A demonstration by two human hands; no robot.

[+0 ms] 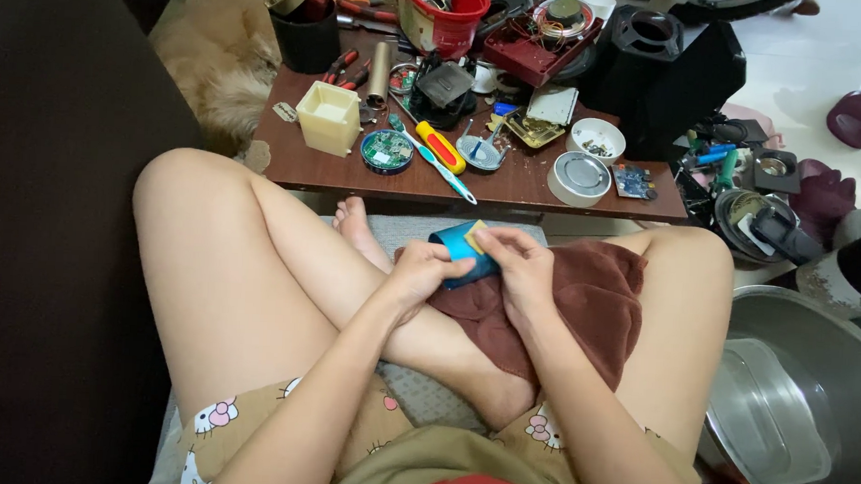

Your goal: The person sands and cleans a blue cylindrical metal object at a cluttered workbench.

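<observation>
I sit cross-legged with a brown towel [591, 295] over my lap. My left hand [420, 273] grips a small blue curved part [459, 248] from the left side. My right hand [520, 269] pinches a small yellowish piece [475, 236] against the top of that blue part, with the towel under both hands.
A low brown table [423, 180] ahead is crowded: a cream plastic box [329, 117], a round circuit board [387, 151], a red-and-yellow screwdriver [440, 147], a toothbrush [443, 169], white round lids [579, 177], a red bucket [445, 13]. A metal basin [797, 398] stands at my right. A furry animal [218, 53] lies far left.
</observation>
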